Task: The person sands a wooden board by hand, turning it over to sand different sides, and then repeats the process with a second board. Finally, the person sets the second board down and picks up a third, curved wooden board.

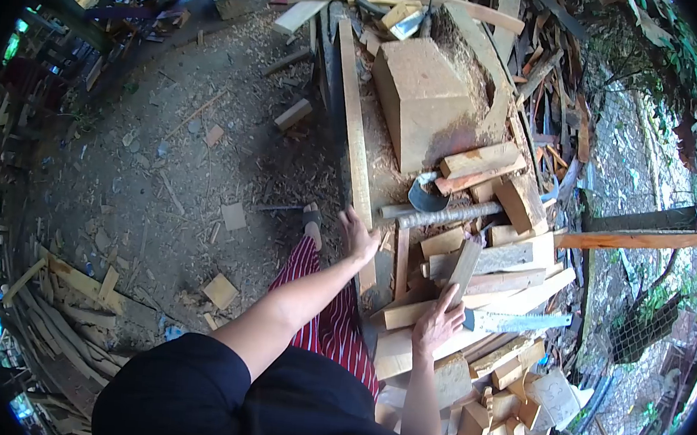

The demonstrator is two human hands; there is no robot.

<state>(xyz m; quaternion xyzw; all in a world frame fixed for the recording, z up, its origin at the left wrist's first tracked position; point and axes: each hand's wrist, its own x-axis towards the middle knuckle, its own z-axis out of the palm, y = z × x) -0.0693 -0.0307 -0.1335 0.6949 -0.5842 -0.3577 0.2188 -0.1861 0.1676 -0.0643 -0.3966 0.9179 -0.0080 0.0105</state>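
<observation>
A long, narrow wooden strip (351, 118) runs along the left edge of the cluttered workbench. My left hand (358, 237) lies across its lower part, fingers curled over the side facing the ground. In my right hand (437, 323) is a short wooden stick (464, 269), gripped at its lower end and pointing away from me. Just right of that hand lies a handsaw (522, 322), its blade toward the right. Stacked boards (496, 282) sit beneath and beyond the stick. Farther up are a round wooden handle (451, 216) and a dark curved metal blade (428, 195).
A big wooden block (422, 100) stands on the far part of the bench. Offcuts (486, 424) are heaped at the lower right. Wood chips cover the ground at left, with a loose block (294, 115) and a square offcut (221, 291). An orange-brown beam (637, 240) juts out to the right.
</observation>
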